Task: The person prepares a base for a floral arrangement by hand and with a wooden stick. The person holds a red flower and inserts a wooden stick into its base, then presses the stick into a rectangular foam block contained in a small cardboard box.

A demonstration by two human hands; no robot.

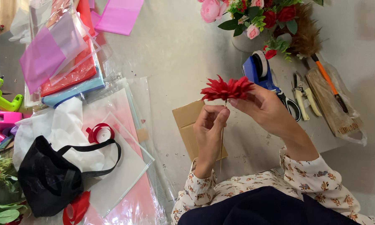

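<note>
- Far left: green glue gun (0, 96), coloured wrapping sheets (54, 54), black bag (50, 175), red ribbon (99, 132) on clear film.
- Centre: left hand (208, 133) over a cardboard piece (187, 121), fingers pinched shut on the thin stem (221, 141), long axis running near upright toward the body.
- Just above: red flower (227, 88), head directly over the left hand.
- Right hand (264, 109): half-curled, fingertips touching the bloom's underside, nearer the head.
- Further right: blue tape dispenser (260, 71), scissors (291, 104).
</note>
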